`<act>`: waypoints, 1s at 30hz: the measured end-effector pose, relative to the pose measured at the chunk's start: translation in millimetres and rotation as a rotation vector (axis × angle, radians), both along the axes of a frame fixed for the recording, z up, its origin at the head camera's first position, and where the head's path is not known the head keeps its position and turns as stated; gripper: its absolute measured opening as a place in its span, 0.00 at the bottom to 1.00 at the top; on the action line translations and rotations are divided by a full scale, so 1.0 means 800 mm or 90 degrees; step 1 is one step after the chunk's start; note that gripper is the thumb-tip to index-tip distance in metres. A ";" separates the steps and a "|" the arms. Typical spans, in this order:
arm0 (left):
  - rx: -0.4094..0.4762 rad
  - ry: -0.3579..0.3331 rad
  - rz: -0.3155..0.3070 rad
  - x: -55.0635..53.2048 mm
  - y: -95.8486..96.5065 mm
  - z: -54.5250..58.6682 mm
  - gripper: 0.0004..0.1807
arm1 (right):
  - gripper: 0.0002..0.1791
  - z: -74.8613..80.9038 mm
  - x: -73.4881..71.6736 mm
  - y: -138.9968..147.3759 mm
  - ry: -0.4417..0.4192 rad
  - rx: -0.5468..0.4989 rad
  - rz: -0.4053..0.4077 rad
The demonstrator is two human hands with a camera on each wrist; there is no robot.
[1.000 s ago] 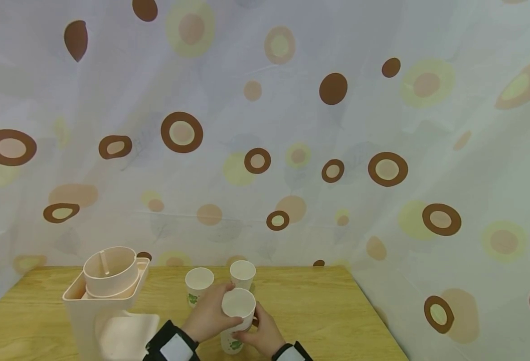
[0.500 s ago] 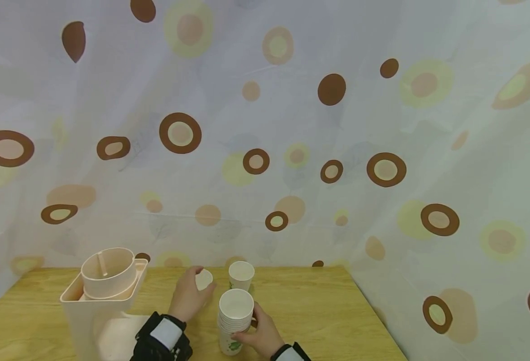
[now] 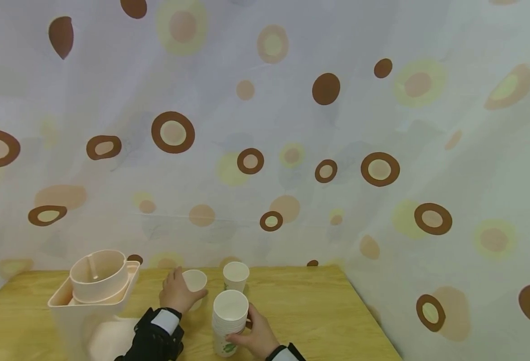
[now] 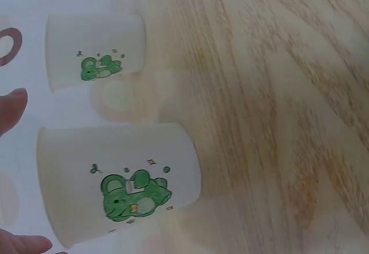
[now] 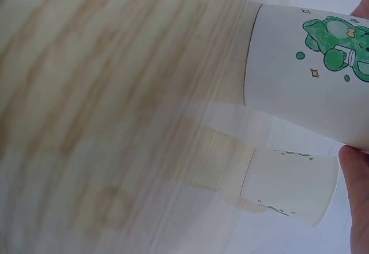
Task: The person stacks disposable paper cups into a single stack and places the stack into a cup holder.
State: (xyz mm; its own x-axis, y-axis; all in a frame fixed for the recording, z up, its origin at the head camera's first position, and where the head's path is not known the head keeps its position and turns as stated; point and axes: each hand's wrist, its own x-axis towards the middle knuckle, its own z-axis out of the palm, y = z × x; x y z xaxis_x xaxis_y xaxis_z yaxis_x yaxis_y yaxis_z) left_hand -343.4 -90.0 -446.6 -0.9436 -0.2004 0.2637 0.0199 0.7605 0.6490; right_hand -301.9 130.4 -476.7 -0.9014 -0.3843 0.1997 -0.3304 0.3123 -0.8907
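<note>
My right hand [image 3: 257, 333] grips the side of a stack of nested white paper cups [image 3: 230, 308], upright on the table. In the right wrist view its fingertips touch the printed cup [image 5: 300, 75] of that stack. My left hand [image 3: 179, 293] is spread around a single white paper cup [image 3: 194, 281] left of the stack. The left wrist view shows this cup [image 4: 121, 179] with a green cartoon print; the fingertips at the frame edge appear apart from its rim. Another single paper cup [image 3: 236, 273] stands behind the stack.
A cream plastic container [image 3: 91, 296] with a round insert stands at the left, near my left forearm. The wooden table [image 3: 319, 321] extends to the right. Behind it hangs a spotted sheet [image 3: 265, 125].
My left hand has left the top of the stack and moved left to the single cup, where its fingers now spread wider. My right hand stays on the stack. The head view has shifted slightly.
</note>
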 end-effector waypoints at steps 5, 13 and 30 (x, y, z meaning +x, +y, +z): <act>-0.009 -0.021 0.008 -0.005 -0.002 -0.007 0.52 | 0.41 -0.001 -0.001 -0.004 -0.019 -0.003 0.000; 0.024 -0.031 0.064 -0.010 -0.007 -0.023 0.43 | 0.41 -0.001 0.002 -0.009 -0.015 -0.004 0.017; 0.097 0.005 -0.045 0.000 -0.019 -0.026 0.39 | 0.42 0.001 0.002 0.000 -0.020 -0.008 0.003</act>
State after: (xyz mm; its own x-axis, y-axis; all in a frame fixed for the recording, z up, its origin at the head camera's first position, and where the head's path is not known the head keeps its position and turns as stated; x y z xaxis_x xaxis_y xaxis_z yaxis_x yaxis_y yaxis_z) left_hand -343.0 -104.9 -467.2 -0.9548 -0.1715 0.2429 0.0755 0.6502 0.7560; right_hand -300.2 130.0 -476.1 -0.9055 -0.3862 0.1756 -0.3032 0.2996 -0.9046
